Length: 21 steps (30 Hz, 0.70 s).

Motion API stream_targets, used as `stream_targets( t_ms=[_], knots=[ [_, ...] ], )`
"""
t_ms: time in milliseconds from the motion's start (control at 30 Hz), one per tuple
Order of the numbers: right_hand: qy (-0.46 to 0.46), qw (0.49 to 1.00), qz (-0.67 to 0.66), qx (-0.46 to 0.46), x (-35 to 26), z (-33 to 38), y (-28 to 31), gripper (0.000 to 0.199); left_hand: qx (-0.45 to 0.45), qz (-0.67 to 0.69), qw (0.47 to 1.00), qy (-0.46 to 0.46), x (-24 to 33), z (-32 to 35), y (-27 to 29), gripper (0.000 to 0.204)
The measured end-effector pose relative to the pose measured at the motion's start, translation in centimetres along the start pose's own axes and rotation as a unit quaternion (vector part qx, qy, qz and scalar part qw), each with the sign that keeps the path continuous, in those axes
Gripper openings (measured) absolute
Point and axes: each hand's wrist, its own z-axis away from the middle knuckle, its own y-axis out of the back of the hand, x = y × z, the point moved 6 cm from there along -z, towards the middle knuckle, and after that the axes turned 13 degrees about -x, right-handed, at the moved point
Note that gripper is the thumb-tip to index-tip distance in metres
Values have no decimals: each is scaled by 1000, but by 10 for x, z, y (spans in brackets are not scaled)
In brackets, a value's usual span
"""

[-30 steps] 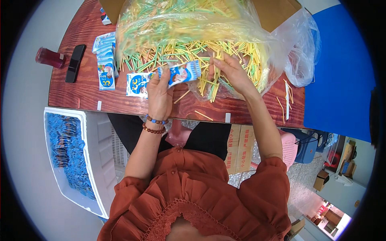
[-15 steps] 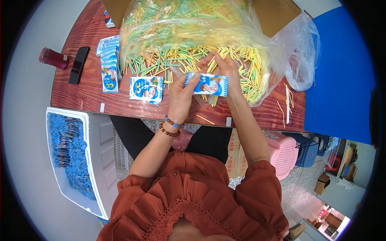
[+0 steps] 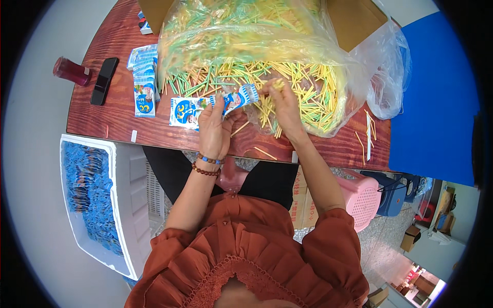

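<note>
My left hand (image 3: pixel 213 128) is closed on a small blue and white printed packet (image 3: pixel 237 100), which tilts up toward the right. At the packet's right end, my right hand (image 3: pixel 285 108) pinches some yellow sticks (image 3: pixel 278 84), seen nearly end-on. Beyond both hands lies a large heap of thin yellow, green and orange sticks (image 3: pixel 313 92), partly under a clear plastic bag (image 3: pixel 257 43). Similar packets (image 3: pixel 184 113) rest on the table just left of my left hand, and one partly hides behind it. A further overlapping stack of packets (image 3: pixel 144 84) lies farther left.
On the red-brown wooden table (image 3: pixel 97 123) are a black phone (image 3: pixel 104 81) and a dark red bottle (image 3: pixel 72 71). Loose sticks (image 3: pixel 372 131) lie at the right. A white foam box (image 3: pixel 114 190) of blue packets stands lower left, a pink stool (image 3: pixel 362 200) lower right.
My left hand has moved left with the packet, which has turned from level to slanting. My right hand has lifted yellow sticks from the heap to the packet's right end.
</note>
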Motion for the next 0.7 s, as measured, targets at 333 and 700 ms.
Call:
stream_targets(
  t_ms=[333, 700],
  knots=[
    [243, 918, -310, 45, -89, 7, -30, 13, -6, -38, 999, -14, 3, 0, -5, 26],
    [212, 938, -269, 50, -87, 7, -61, 14, 10, -16, 999, -44, 7, 1, -5, 22]
  ],
)
